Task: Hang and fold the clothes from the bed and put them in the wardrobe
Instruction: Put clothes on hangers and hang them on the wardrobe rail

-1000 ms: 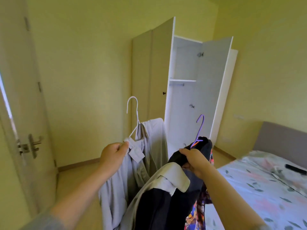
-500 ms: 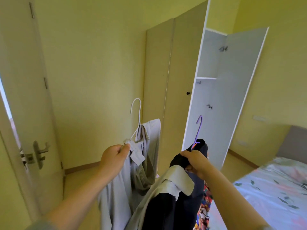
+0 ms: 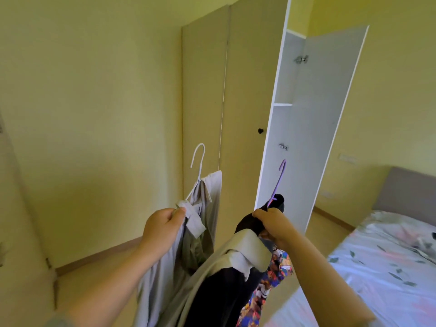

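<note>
Left hand pinches limp grey cloth, right hand bunched dark garment.

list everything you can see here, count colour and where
white hanger: 1, white, in the left hand, hook up
grey clothes: count unclear, pale grey and khaki, on the white hanger
purple hanger: 1, purple, above the right hand
dark garment: 1, black with a pale collar, on the purple hanger
printed garment: 1, multicoloured, behind the dark garment
wardrobe: 1, beige, ahead, right door open, white inside
bed: 1, pale floral sheet, right
left hand: 1, grips the white hanger
right hand: 1, grips the dark garment
</note>
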A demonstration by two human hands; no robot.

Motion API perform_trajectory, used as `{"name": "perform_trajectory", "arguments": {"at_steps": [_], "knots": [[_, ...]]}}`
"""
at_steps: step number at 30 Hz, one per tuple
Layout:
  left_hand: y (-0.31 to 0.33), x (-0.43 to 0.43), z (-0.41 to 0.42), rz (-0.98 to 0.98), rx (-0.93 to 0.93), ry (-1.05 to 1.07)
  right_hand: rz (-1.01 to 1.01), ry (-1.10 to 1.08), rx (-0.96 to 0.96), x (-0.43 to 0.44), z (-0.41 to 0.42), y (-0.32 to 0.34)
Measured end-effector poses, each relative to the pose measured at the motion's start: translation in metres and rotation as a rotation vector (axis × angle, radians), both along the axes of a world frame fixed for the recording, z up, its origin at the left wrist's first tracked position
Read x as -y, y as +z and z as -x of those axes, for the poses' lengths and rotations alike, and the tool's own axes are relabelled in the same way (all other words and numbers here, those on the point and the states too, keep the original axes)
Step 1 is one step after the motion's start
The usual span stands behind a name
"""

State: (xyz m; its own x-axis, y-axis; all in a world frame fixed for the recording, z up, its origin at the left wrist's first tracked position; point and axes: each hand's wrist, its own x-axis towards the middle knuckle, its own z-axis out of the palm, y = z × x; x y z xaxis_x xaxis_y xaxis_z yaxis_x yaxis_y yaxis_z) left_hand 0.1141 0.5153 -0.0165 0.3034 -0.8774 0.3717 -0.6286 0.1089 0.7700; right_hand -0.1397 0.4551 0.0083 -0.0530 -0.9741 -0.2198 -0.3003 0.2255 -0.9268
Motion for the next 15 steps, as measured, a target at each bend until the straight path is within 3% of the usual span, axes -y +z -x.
{"name": "perform_trajectory", "arguments": {"at_steps": [15], "knots": [[-0.018, 0.150, -0.009, -0.039, -0.007, -0.221, -0.015, -0.123, -0.146, 0.109, -0.013, -0.026]]}}
